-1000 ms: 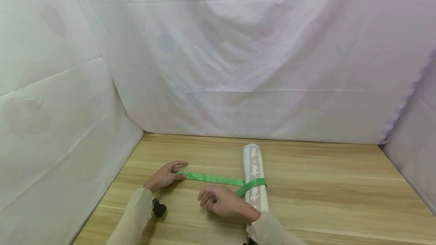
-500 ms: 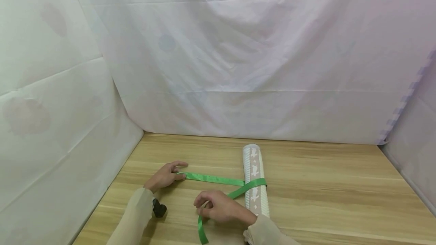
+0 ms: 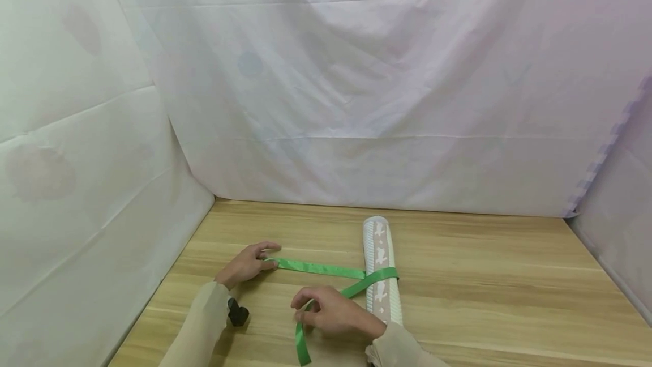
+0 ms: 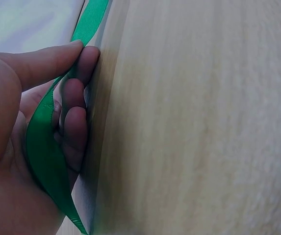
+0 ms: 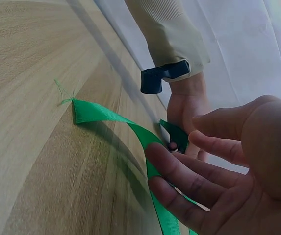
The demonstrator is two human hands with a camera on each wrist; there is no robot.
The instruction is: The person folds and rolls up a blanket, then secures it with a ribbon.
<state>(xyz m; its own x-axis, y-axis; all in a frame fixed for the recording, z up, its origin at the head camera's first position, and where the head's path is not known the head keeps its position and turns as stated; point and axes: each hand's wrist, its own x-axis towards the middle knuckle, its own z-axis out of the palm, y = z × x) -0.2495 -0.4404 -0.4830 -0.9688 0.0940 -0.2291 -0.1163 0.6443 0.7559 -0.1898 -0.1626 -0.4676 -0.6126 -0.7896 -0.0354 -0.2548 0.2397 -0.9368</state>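
Pale cloth (image 3: 356,72) hangs behind and at both sides of the wood-grain counter (image 3: 499,299) in front of me. Right of the counter's middle lies a white patterned roll (image 3: 379,254), its long axis running away from the person, the far end leaning slightly left and pointing to the back cloth.

The left forearm, in a cream sleeve (image 3: 191,321), slants forward and to the right from the near edge; the right forearm comes in from the near right, its cuff covering the near end of the roll. The left hand (image 3: 247,265) sits low at the counter, well left of the roll. The right hand (image 3: 331,310) is closer to the roll, knuckles up, fingers directed left.

A green ribbon (image 3: 326,268) goes across the top of the roll. One length stretches sideways to the left hand, which pinches it between thumb and forefinger, slack curving through the palm. The other slants nearer, to the right hand, whose fingers are loosely bent and touch it; I can't tell whether they grip it. Beyond them it bends toward the near edge.

A small black device (image 3: 237,312) sits at the left cuff. Smallest are the loose threads (image 5: 60,93) at the ribbon's frayed end.
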